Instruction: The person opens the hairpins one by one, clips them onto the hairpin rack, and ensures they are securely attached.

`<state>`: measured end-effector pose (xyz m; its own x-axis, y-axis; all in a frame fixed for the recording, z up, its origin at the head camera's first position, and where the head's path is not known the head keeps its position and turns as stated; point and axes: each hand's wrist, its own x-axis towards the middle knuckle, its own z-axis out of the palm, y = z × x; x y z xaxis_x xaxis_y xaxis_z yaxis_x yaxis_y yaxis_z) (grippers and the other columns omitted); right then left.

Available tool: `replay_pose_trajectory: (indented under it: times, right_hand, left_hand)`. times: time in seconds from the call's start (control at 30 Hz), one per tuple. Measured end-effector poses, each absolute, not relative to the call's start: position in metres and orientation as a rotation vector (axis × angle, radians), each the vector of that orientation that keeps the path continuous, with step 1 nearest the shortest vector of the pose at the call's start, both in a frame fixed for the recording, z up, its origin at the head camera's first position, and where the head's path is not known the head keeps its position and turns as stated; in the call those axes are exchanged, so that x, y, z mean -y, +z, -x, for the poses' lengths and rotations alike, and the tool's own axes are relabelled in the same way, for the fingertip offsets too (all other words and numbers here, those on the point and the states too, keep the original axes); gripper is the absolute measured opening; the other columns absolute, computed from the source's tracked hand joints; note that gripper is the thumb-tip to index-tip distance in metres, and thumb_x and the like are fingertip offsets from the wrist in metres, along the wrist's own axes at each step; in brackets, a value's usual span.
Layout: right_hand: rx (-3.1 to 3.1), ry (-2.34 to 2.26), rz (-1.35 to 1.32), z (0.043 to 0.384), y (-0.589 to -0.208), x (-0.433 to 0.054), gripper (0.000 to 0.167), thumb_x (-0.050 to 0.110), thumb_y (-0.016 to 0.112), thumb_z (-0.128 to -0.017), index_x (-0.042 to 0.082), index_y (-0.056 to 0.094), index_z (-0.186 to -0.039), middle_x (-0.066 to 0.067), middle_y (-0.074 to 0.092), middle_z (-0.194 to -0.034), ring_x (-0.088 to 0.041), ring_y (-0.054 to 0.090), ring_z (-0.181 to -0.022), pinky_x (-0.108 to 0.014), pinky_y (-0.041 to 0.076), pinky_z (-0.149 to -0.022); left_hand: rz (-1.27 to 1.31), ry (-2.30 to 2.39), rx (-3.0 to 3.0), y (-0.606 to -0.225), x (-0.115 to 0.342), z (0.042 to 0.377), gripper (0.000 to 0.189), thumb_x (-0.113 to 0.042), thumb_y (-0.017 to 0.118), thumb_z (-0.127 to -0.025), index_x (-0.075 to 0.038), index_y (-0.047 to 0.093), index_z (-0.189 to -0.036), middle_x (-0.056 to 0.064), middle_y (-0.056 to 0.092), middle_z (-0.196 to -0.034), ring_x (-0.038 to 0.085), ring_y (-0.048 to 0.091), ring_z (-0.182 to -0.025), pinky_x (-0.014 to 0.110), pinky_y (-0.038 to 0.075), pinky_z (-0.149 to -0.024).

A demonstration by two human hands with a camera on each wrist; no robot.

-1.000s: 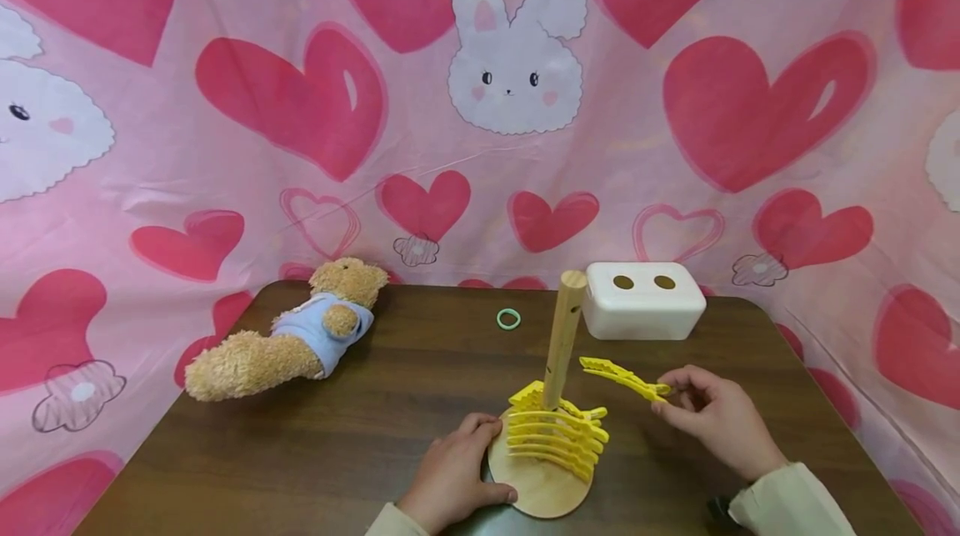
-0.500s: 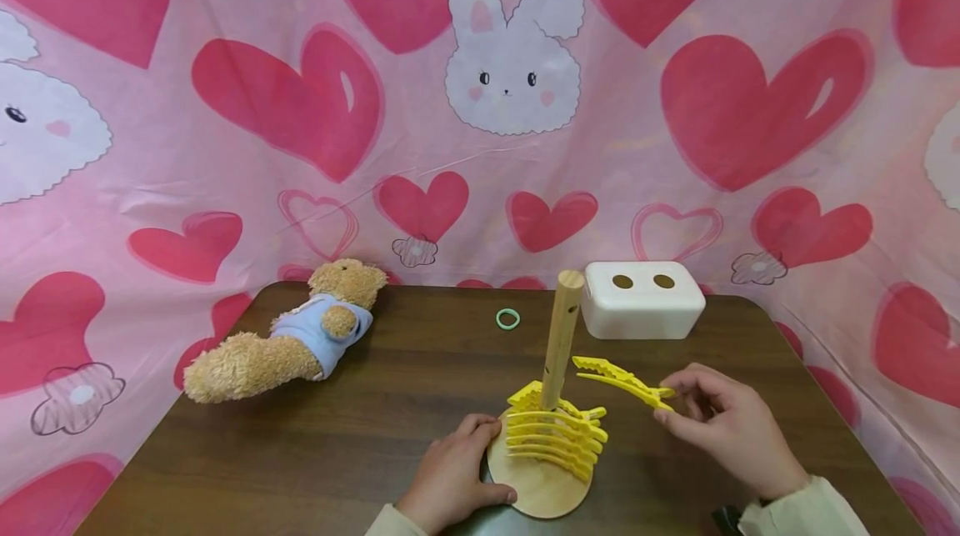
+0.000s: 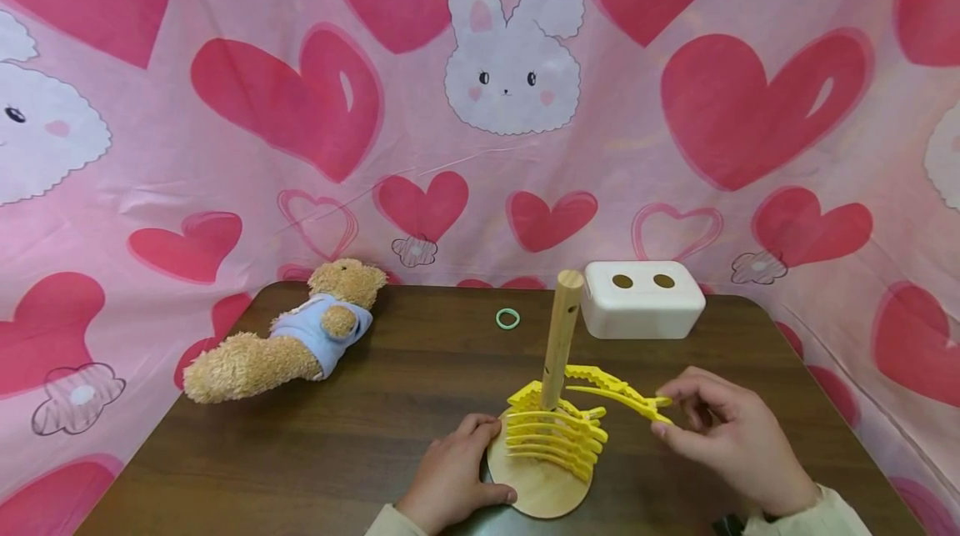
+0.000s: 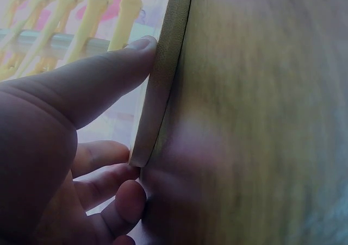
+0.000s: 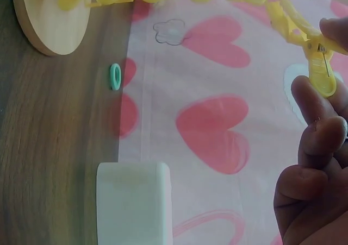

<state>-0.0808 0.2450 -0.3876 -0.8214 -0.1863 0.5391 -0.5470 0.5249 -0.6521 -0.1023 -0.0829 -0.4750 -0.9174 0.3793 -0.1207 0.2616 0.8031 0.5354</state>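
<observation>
A round wooden stand point(image 3: 543, 496) has an upright wooden post point(image 3: 561, 336), with several yellow hair clips point(image 3: 555, 440) stacked in a row low on it. My left hand point(image 3: 457, 469) holds the rim of the base, thumb on top; in the left wrist view the thumb and fingers lie either side of the board's edge point(image 4: 157, 93). Between thumb and fingertips, my right hand point(image 3: 723, 436) pinches the handle end of another yellow hair clip point(image 3: 618, 390). This clip's two arms are spread apart, their tips right at the post. The right wrist view shows its spring point(image 5: 321, 48).
A teddy bear point(image 3: 322, 332) in a blue shirt lies at the left of the brown table point(image 3: 420, 369). Behind the post are a small green ring point(image 3: 507, 319) and a white box point(image 3: 645, 311) with two holes. A pink heart-patterned cloth point(image 3: 517, 161) hangs behind.
My right hand has brought the clip left and slightly down, up to the post, and the clip's arms have spread wider. The left hand has stayed on the base.
</observation>
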Motion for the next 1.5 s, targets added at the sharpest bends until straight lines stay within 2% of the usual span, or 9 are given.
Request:
replay_pose_trajectory:
  times: [0.6, 0.93, 1.17, 1.5]
  right_hand:
    - [2.402, 1.237, -0.689, 0.077, -0.388, -0.235, 0.044, -0.001, 0.091, -0.067, 0.026, 0.071, -0.094, 0.014, 0.056, -0.077, -0.008, 0.047, -0.058, -0.024, 0.038, -0.05]
    - [2.348, 1.228, -0.794, 0.082, -0.386, -0.219, 0.043, 0.0, 0.091, -0.067, 0.026, 0.07, -0.096, 0.015, 0.052, -0.076, -0.005, 0.044, -0.058, -0.021, 0.037, -0.049]
    - [2.36, 1.269, -0.765, 0.083, -0.385, -0.212, 0.041, 0.003, 0.091, -0.069, 0.027, 0.071, -0.096, 0.014, 0.055, -0.076, -0.005, 0.045, -0.058, -0.021, 0.038, -0.049]
    - [2.351, 1.251, -0.8, 0.088, -0.385, -0.207, 0.042, 0.001, 0.091, -0.068, 0.026, 0.072, -0.097, 0.014, 0.055, -0.078, -0.004, 0.045, -0.059, -0.02, 0.038, -0.05]
  left_hand:
    - [-0.508, 0.746, -2.781, -0.476, 0.082, 0.103, 0.088, -0.058, 0.085, -0.07, -0.013, 0.058, -0.14, 0.002, 0.055, -0.136, 0.023, 0.057, -0.12, 0.056, 0.045, -0.086]
    - [-0.51, 0.741, -2.778, -0.475, 0.081, 0.102, 0.088, -0.057, 0.086, -0.07, -0.012, 0.058, -0.14, 0.002, 0.055, -0.136, 0.023, 0.057, -0.119, 0.056, 0.045, -0.086]
    - [-0.525, 0.732, -2.779, -0.475, 0.082, 0.102, 0.087, -0.057, 0.085, -0.071, -0.013, 0.058, -0.141, 0.001, 0.055, -0.136, 0.023, 0.057, -0.119, 0.056, 0.046, -0.085]
    - [-0.507, 0.742, -2.746, -0.474, 0.081, 0.103, 0.088, -0.057, 0.085, -0.072, -0.013, 0.057, -0.142, 0.002, 0.053, -0.138, 0.026, 0.056, -0.121, 0.062, 0.044, -0.087]
